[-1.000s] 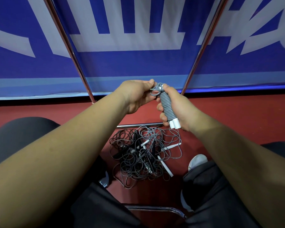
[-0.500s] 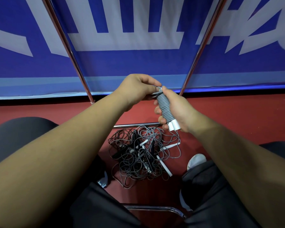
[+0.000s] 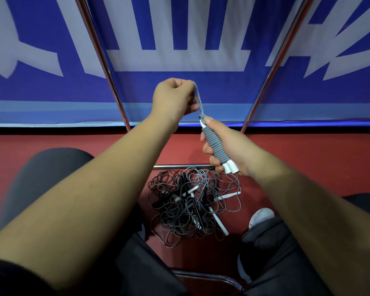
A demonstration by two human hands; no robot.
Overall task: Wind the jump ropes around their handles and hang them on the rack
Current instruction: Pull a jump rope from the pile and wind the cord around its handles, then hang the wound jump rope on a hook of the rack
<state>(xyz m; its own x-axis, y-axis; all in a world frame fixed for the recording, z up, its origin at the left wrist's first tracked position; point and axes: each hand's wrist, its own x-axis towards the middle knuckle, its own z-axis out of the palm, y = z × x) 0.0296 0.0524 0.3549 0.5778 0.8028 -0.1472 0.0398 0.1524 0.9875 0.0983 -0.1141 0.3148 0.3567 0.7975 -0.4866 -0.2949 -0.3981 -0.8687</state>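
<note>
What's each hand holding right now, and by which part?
The right hand grips the grey jump rope wound around white handles, fingers curled round the coiled middle. The left hand pinches the rope's free grey loop above that bundle.

Drew the left hand (image 3: 173,99) up and away from the right hand (image 3: 235,146), no longer touching; pulled a short loop of grey cord (image 3: 198,97) taut out of the top of the wound jump rope (image 3: 215,144).
</note>
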